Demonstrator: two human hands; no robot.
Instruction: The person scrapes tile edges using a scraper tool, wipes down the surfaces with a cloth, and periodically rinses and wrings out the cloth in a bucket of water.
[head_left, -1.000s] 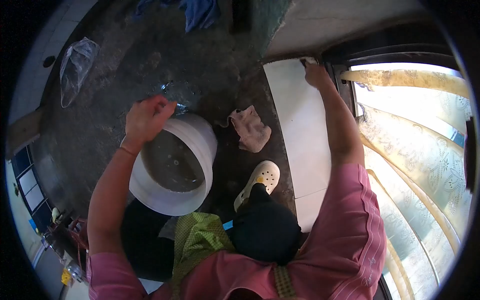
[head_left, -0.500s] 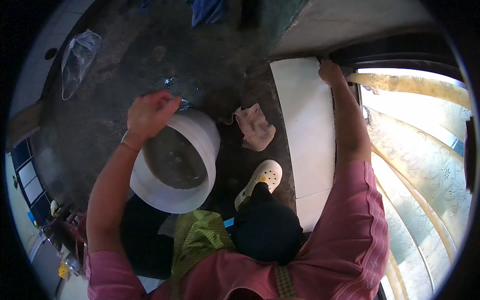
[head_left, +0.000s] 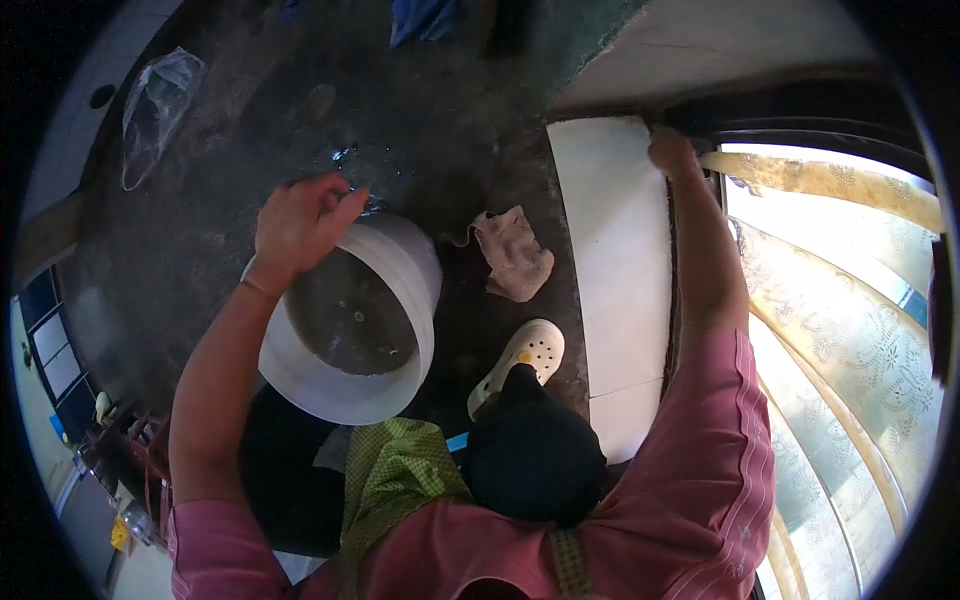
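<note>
My left hand (head_left: 305, 222) is over the far-left rim of a white bucket (head_left: 385, 390), with thumb and index finger apart and nothing visible between them. Whether it touches the rim I cannot tell. Murky water (head_left: 355, 320) stands in the bucket. My right hand (head_left: 672, 150) reaches out to the far end of a white tiled strip (head_left: 620, 250), beside the dark frame at its corner. Its fingers are closed, and anything inside them is hidden. A crumpled pinkish-brown cloth (head_left: 514, 255) lies on the dark floor between bucket and strip.
A cream clog (head_left: 535, 348) is on my foot near the cloth. Wet spots (head_left: 345, 156) glint beyond the bucket. A clear plastic bag (head_left: 160, 110) lies at the far left, and blue fabric (head_left: 420, 20) at the top. Patterned curtains (head_left: 840, 290) hang along the right.
My left thumb and index finger have spread apart slightly over the bucket. My right hand stays at the strip's far corner, and the whole view has shifted a little.
</note>
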